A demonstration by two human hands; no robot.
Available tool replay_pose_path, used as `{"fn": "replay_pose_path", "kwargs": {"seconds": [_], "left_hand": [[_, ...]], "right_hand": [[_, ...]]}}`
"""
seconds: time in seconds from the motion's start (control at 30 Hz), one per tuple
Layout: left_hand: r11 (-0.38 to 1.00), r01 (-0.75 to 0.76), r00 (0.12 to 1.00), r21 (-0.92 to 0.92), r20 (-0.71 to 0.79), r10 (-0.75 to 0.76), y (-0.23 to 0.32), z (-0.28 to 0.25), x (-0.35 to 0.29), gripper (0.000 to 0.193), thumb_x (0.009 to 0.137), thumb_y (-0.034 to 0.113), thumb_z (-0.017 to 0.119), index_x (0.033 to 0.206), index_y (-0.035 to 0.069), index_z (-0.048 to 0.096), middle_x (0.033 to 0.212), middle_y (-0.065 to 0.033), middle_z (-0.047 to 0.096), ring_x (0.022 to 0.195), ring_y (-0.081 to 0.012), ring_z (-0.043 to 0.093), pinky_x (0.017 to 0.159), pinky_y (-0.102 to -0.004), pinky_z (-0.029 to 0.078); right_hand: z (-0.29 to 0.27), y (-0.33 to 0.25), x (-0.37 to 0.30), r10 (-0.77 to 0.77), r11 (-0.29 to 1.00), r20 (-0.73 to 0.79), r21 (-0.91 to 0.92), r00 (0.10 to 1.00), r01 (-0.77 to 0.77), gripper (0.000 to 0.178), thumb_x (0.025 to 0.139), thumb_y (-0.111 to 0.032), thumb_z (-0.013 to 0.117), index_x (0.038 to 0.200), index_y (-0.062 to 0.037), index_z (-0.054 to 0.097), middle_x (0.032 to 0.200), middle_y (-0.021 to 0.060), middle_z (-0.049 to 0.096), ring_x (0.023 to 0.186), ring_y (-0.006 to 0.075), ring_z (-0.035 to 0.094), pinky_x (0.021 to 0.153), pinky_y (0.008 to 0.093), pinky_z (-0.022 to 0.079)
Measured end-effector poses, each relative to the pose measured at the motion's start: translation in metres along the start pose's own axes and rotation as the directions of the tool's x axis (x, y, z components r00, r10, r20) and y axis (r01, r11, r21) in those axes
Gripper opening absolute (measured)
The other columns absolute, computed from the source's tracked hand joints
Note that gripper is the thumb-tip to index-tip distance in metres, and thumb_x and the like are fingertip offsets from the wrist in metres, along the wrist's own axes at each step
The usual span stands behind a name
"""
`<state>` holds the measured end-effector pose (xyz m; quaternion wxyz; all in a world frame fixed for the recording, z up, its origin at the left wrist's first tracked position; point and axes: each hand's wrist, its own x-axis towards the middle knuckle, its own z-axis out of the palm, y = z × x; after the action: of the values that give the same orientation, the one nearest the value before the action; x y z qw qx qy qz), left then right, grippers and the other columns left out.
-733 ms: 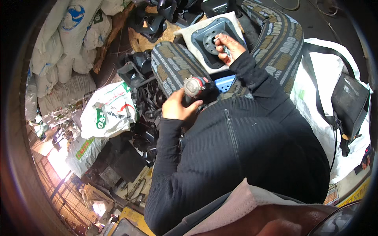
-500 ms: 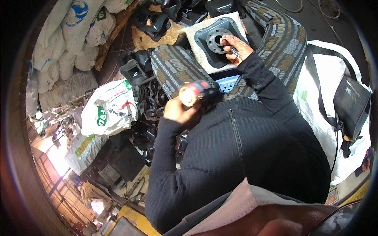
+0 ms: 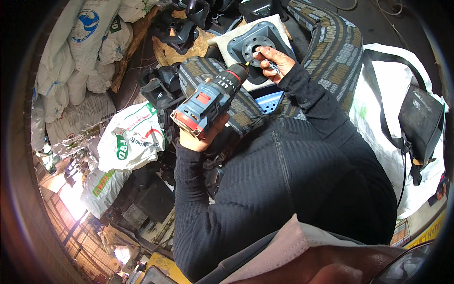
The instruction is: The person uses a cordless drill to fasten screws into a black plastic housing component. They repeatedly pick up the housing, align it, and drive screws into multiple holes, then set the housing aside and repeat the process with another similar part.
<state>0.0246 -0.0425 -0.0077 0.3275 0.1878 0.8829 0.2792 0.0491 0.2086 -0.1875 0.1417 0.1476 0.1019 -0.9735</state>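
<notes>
My left hand (image 3: 204, 138) grips a blue and red cordless drill (image 3: 204, 102) with a black chuck. The drill points up and right, its bit near the round flange of a square black flared part (image 3: 239, 42). That part rests on a white pad (image 3: 220, 43) in front of my knees. My right hand (image 3: 275, 60) is closed in a pinch over the flange's centre hole. Small shiny metal pieces (image 3: 273, 67) show between its fingers; their exact kind is too small to make out.
Several black parts (image 3: 175, 35) lie ahead and to the left. White sacks (image 3: 130, 137) stand at the left. A white bag (image 3: 378, 104) with a black box (image 3: 421, 125) is on my right. A blue perforated piece (image 3: 269, 102) shows below the pad.
The drill has swung up from beside my lap, where it was blurred, to point at the black part's flange. My right hand stays over the flange, shifted slightly.
</notes>
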Motion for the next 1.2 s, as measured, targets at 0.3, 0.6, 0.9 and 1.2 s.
{"fn": "replay_pose_path", "kwargs": {"seconds": [0.3, 0.6, 0.9, 1.2], "left_hand": [[0.999, -0.032, 0.999, -0.032, -0.021, 0.031, 0.008, -0.002, 0.004, 0.046, 0.077, 0.014, 0.073, 0.119, 0.003, 0.057, 0.098, -0.0079, 0.065, 0.083, -0.0193, 0.063, 0.073, -0.0318, 0.049], [0.955, -0.271, 0.947, 0.12, -0.143, 0.287, 0.04, -0.002, 0.01, 0.072, 0.069, 0.011, 0.077, 0.134, 0.004, 0.046, 0.096, -0.0064, 0.067, 0.083, -0.018, 0.066, 0.076, -0.0307, 0.052], [0.998, -0.048, 0.993, 0.031, -0.108, 0.051, 0.015, -0.017, 0.027, 0.044, 0.074, 0.026, 0.08, 0.107, 0.002, 0.062, 0.099, -0.0114, 0.068, 0.09, -0.0255, 0.067, 0.083, -0.0354, 0.051], [0.884, -0.281, 0.953, 0.374, 0.004, 0.302, 0.011, -0.016, 0.078, 0.043, 0.076, 0.03, 0.077, 0.109, 0.006, 0.061, 0.097, -0.0124, 0.067, 0.087, -0.0278, 0.066, 0.08, -0.035, 0.052]], "right_hand": [[0.004, 0.0, 0.0, -0.001, 0.998, -0.053, -0.07, 0.999, -0.003, 0.021, 0.091, -0.023, 0.063, 0.101, -0.0056, 0.059, 0.094, 0.0055, 0.064, 0.066, 0.0037, 0.058, 0.042, 0.016, 0.04], [0.005, 0.0, -0.001, 0.065, 0.981, -0.151, -0.169, 0.986, -0.091, 0.03, 0.094, -0.032, 0.059, 0.105, -0.0043, 0.06, 0.084, 0.0002, 0.061, 0.062, 0.0027, 0.054, 0.042, 0.0153, 0.038], [-0.026, -0.022, -0.001, -0.28, 0.951, -0.611, -0.284, 0.74, 0.125, 0.031, 0.095, -0.032, 0.056, 0.113, -0.0083, 0.064, 0.056, -0.0092, 0.028, 0.04, 0.0015, 0.023, 0.035, 0.0199, 0.018], [-0.059, -0.008, 0.036, -0.488, 0.581, -0.489, -0.8, 0.723, -0.149, 0.043, 0.073, -0.046, 0.079, 0.086, -0.0055, 0.069, 0.077, 0.0001, 0.066, 0.07, 0.0093, 0.057, 0.068, 0.0245, 0.047]]}}
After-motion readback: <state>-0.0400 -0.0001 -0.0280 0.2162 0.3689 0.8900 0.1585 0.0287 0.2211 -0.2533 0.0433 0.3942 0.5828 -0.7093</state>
